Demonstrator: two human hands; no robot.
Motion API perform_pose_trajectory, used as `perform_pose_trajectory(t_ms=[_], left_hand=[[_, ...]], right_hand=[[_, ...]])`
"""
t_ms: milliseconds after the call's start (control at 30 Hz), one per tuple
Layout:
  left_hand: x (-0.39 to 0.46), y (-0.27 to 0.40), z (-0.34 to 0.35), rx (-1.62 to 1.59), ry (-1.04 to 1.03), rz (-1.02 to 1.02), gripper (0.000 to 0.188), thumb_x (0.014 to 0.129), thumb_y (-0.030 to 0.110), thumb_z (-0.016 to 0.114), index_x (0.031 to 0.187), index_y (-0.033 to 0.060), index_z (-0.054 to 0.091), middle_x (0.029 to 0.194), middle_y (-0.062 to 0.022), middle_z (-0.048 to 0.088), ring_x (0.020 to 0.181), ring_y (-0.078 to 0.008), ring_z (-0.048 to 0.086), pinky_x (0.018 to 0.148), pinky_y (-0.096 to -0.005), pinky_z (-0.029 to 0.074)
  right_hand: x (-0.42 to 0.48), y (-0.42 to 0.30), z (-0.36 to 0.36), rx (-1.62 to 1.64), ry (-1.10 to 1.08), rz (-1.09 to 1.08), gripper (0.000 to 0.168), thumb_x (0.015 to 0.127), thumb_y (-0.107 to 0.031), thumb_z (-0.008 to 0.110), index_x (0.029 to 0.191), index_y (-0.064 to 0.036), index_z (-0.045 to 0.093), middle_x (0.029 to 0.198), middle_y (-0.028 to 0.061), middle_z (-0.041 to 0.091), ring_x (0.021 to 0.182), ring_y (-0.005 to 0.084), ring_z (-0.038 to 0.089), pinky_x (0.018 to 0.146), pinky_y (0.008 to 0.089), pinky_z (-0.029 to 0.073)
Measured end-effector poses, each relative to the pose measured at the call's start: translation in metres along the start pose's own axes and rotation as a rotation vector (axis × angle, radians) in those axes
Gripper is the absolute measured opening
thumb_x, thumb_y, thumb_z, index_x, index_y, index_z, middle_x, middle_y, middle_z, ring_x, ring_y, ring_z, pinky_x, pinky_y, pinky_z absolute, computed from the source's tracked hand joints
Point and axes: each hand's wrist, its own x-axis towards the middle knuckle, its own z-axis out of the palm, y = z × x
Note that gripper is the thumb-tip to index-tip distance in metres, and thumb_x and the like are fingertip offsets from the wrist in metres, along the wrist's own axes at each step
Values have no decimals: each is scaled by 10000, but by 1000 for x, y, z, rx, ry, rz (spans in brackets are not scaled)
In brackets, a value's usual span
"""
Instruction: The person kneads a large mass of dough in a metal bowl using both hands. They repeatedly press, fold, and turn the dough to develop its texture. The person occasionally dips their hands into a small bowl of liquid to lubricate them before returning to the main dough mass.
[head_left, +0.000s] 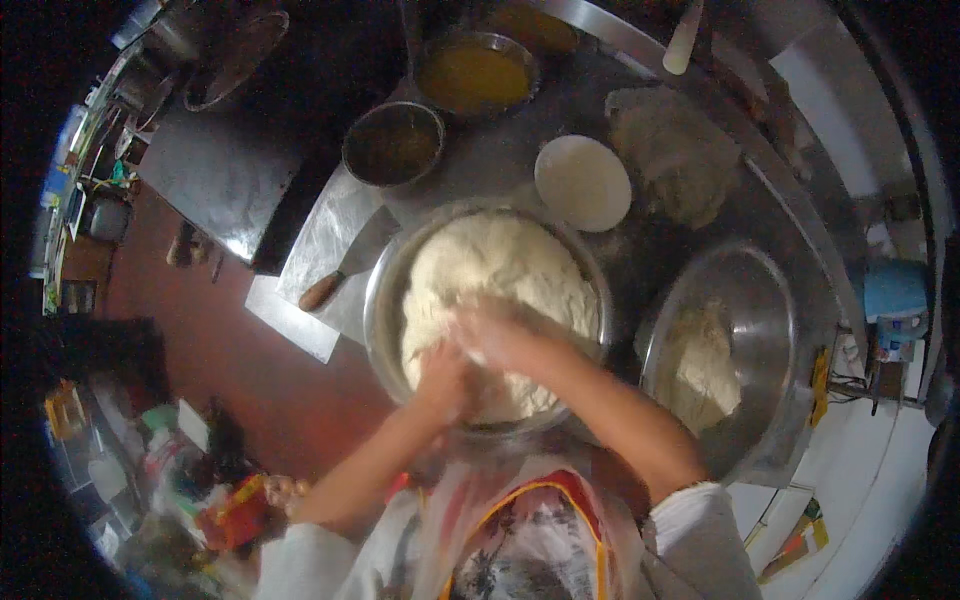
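Observation:
A large mass of pale dough (495, 255) fills a round metal bowl (381, 300) in front of me. My left hand (448, 379) is pressed against the near left part of the dough. Just beyond it, my right hand (491, 330) reaches in from the right and touches the dough near the middle. Both hands are blurred, and their fingers are partly hidden, so I cannot make out whether they grip any dough. To the right, a wide metal basin (765, 337) holds what looks like flour (705, 367).
Left of the bowl lies a wooden-handled metal scraper (324, 291). Farther back are a dark-looking pot (394, 142), a pan of yellow liquid (476, 75), a white bowl (583, 184) and a crumpled cloth or bag (675, 154). Reddish floor (262, 375) shows at left.

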Motion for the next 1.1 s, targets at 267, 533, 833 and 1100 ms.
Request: perform_pose_trajectory(t_ms=[267, 533, 833, 1100], left_hand=[[16, 5, -76, -36, 96, -266, 265, 679, 250, 706, 887, 106, 625, 778, -120, 600, 811, -288, 578, 679, -408, 473], [125, -36, -60, -772, -79, -320, 493, 655, 130, 727, 1095, 15, 537, 1013, -111, 613, 907, -197, 585, 792, -314, 460], [4, 23, -49, 96, -221, 403, 433, 476, 202, 718, 878, 101, 593, 917, -81, 589, 1002, -301, 501, 831, -432, 355], [5, 12, -46, 242, -134, 354, 410, 645, 275, 691, 988, 89, 565, 1018, -120, 545, 1089, -306, 451, 934, -456, 310]], right_hand=[[-60, 58, -29, 4, 372, 123, 441, 728, -28, 588, 1150, -148, 536, 1276, 113, 420, 1105, 271, 467, 891, 371, 405], [40, 50, -47, 316, 388, 146, 483, 823, -185, 525, 1283, -108, 397, 1319, 158, 371, 1125, 281, 470, 941, 367, 375], [-80, 32, 13, 137, 239, 106, 525, 773, -247, 589, 1251, -113, 418, 1217, 120, 440, 1101, 304, 439, 957, 418, 313], [57, 58, 54, 91, 404, 295, 499, 771, -204, 542, 1236, -102, 392, 1263, 210, 395, 1192, 375, 328, 996, 470, 238]])
